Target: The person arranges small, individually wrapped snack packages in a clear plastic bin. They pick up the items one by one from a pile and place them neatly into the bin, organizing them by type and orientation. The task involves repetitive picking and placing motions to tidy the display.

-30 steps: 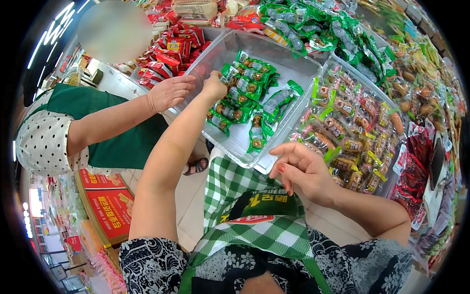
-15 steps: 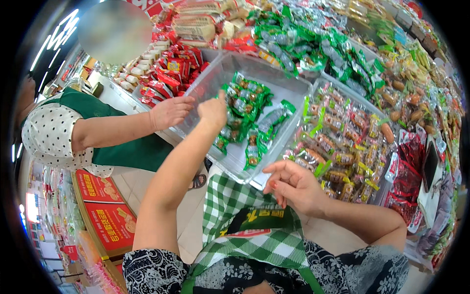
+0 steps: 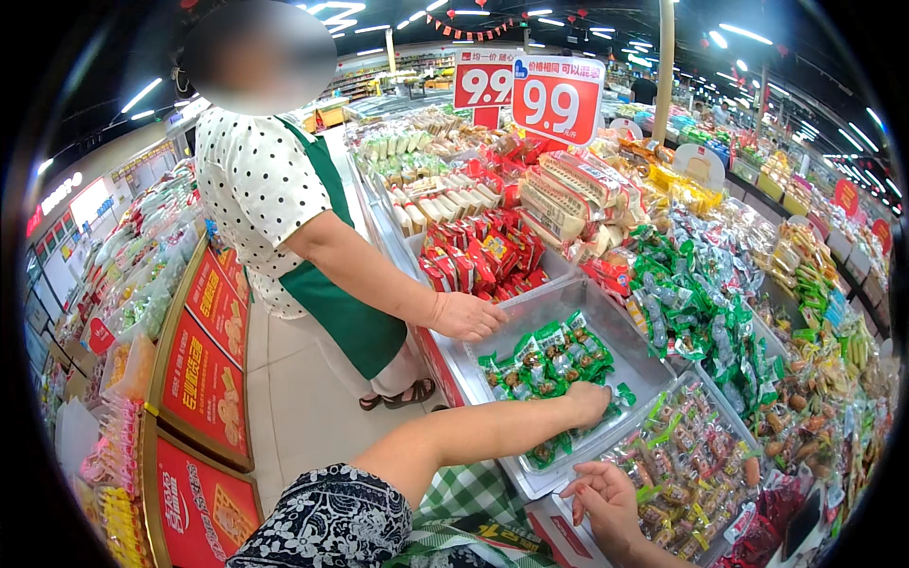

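Observation:
My left hand (image 3: 589,404) reaches into a clear plastic tray (image 3: 532,481), its fingers bent down and closed at a green snack packet (image 3: 620,396). More shiny green packets (image 3: 544,364) lie side by side in the tray, left of this hand. My forearm and hand cover part of the tray's near side. By the tray's near right corner, my right hand (image 3: 606,502) hovers with fingers loosely apart, holding nothing. Beside it is a bin of small clear-wrapped snacks (image 3: 677,473). Another person's hand (image 3: 469,315) hangs over the tray's far left edge.
The co-worker (image 3: 312,227) in a dotted top and green apron stands to the left. Red packets (image 3: 483,254) fill a bin beyond the tray, and green packets (image 3: 705,303) are heaped right of it. Red-panelled shelving (image 3: 213,350) lines the aisle's left side.
The view has lifted and swung, bringing the shop and the co-worker more into sight. My left hand has gone from pointing at the packets to the tray's right part, fingers bent down.

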`<move>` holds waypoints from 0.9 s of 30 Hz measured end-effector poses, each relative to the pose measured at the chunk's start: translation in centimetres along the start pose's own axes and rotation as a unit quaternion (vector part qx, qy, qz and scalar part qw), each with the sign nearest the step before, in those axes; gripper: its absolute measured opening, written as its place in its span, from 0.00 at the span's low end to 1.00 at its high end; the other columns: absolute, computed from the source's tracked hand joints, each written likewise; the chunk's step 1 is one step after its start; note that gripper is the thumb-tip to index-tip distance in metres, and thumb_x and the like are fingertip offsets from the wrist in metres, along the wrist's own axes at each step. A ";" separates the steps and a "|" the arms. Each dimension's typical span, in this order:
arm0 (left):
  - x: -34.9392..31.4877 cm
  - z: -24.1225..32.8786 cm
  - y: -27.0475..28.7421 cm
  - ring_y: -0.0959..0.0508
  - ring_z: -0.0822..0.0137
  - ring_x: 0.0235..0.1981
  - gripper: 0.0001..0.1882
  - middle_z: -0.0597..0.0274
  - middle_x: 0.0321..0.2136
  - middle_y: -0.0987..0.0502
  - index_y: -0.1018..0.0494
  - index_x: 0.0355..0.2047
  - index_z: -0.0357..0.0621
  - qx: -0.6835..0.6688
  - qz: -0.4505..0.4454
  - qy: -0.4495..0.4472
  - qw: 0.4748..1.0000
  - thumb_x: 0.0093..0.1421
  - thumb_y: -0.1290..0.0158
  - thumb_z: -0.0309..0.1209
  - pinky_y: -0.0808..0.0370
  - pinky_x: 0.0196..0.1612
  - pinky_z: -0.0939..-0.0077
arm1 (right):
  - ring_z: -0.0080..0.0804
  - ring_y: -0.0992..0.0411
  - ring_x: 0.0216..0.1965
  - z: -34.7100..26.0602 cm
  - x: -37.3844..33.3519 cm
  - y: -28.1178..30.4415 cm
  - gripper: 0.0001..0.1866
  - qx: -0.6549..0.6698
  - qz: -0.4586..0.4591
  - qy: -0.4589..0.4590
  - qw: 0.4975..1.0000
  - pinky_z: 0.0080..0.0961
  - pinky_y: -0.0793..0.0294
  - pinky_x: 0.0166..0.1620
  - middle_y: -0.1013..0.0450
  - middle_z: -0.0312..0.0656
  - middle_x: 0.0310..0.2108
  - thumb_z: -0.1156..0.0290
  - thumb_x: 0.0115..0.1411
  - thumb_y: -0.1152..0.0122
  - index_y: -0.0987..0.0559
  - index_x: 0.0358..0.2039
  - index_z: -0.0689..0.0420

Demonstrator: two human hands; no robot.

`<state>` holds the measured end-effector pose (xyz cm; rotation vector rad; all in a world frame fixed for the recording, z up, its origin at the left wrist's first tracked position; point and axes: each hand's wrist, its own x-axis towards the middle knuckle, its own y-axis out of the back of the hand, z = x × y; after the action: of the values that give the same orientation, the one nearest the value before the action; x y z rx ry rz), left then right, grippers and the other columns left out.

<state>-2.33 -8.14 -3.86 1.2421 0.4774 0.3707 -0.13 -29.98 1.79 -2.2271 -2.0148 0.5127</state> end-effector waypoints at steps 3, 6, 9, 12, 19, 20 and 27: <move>-0.2 0.0 0.6 0.20 0.54 0.41 0.19 0.48 0.39 0.21 0.29 0.44 0.35 -0.003 -0.014 0.005 1.000 0.52 0.47 0.28 0.24 0.41 0.62 | 0.23 0.32 0.20 -0.2 0.1 -0.1 0.15 0.003 -0.002 0.012 1.000 0.18 0.30 0.24 0.26 0.51 0.32 0.80 0.60 0.50 0.33 0.48 0.62; -0.2 -0.2 0.7 0.20 0.55 0.41 0.18 0.48 0.39 0.21 0.28 0.43 0.35 -0.006 -0.019 0.003 1.000 0.51 0.47 0.28 0.24 0.41 0.63 | 0.23 0.32 0.20 -0.6 0.0 -0.5 0.15 0.014 0.006 -0.004 1.000 0.18 0.30 0.23 0.26 0.51 0.32 0.81 0.59 0.50 0.33 0.48 0.63; 0.1 -0.3 0.3 0.20 0.56 0.41 0.17 0.49 0.39 0.21 0.26 0.41 0.36 -0.004 -0.010 -0.006 1.000 0.51 0.47 0.28 0.23 0.41 0.64 | 0.24 0.32 0.20 -0.6 0.0 -0.7 0.15 0.001 0.013 -0.018 1.000 0.17 0.30 0.23 0.26 0.51 0.32 0.81 0.59 0.51 0.33 0.48 0.63; 0.6 0.0 -0.2 0.19 0.58 0.40 0.14 0.52 0.38 0.20 0.23 0.38 0.38 0.010 -0.008 -0.026 1.000 0.50 0.46 0.28 0.23 0.39 0.65 | 0.23 0.32 0.19 -0.3 -0.2 -0.4 0.15 -0.015 0.028 0.006 0.999 0.17 0.31 0.22 0.26 0.50 0.31 0.81 0.59 0.51 0.33 0.48 0.63; 2.5 -0.5 -2.8 0.18 0.61 0.39 0.18 0.56 0.38 0.19 0.21 0.38 0.40 0.053 -0.006 -0.018 0.998 0.43 0.38 0.27 0.22 0.35 0.68 | 0.24 0.31 0.18 1.4 0.4 0.7 0.15 0.023 0.021 0.006 0.999 0.19 0.28 0.23 0.24 0.52 0.30 0.80 0.58 0.45 0.32 0.46 0.66; 2.5 -0.5 -2.8 0.18 0.62 0.39 0.18 0.56 0.37 0.19 0.21 0.38 0.40 0.060 -0.006 -0.018 0.998 0.42 0.37 0.27 0.22 0.35 0.69 | 0.24 0.31 0.18 1.5 0.4 0.8 0.15 0.030 0.013 0.010 0.999 0.19 0.28 0.23 0.24 0.52 0.30 0.80 0.58 0.45 0.32 0.46 0.66; 2.1 -0.4 -2.2 0.18 0.62 0.39 0.16 0.56 0.37 0.19 0.21 0.36 0.41 0.059 0.011 -0.026 0.998 0.44 0.38 0.28 0.22 0.34 0.69 | 0.18 0.35 0.24 0.8 -0.3 0.5 0.19 0.010 0.010 0.000 1.000 0.12 0.36 0.28 0.27 0.38 0.33 0.71 0.62 0.42 0.33 0.52 0.60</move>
<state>-0.74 -7.40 -6.41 1.3688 0.4462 0.3307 0.07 -30.44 0.94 -2.2370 -1.9801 0.5332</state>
